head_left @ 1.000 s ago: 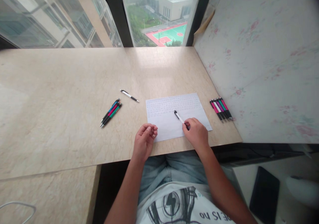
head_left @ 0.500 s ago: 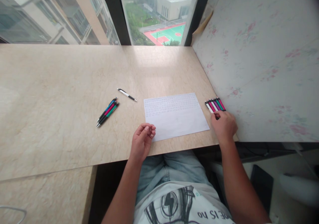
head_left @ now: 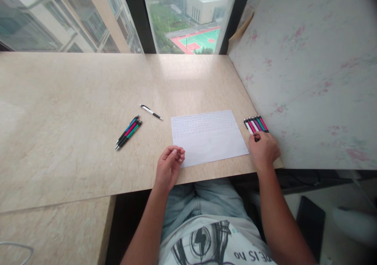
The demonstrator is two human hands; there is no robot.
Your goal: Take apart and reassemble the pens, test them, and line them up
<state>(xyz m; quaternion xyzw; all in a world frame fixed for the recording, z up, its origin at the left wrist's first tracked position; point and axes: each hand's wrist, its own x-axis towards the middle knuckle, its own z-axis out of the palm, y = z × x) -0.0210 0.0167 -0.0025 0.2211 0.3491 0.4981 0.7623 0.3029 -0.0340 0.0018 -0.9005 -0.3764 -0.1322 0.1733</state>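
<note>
We're aligning the pen row (head_left: pixel 259 124), R hand (head_left: pixel 263 147) pinching its left-end white pen (head_left: pixel 249 127) afaict (tip hidden), L hand (head_left: pixel 170 161) curled closed; next needs gentle release.

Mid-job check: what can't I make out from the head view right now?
Lower ends of the row of slim multicoloured pens: hidden by the right hand, head view.
Whether its fingers grip the white-barrelled pen at the row's left end: head view, that hand covers the contact.
Faint writing on the white rectangular paper sheet: too small to read, head view.
Thin pale cable, lower left: cut off by the head view's left edge.
</note>
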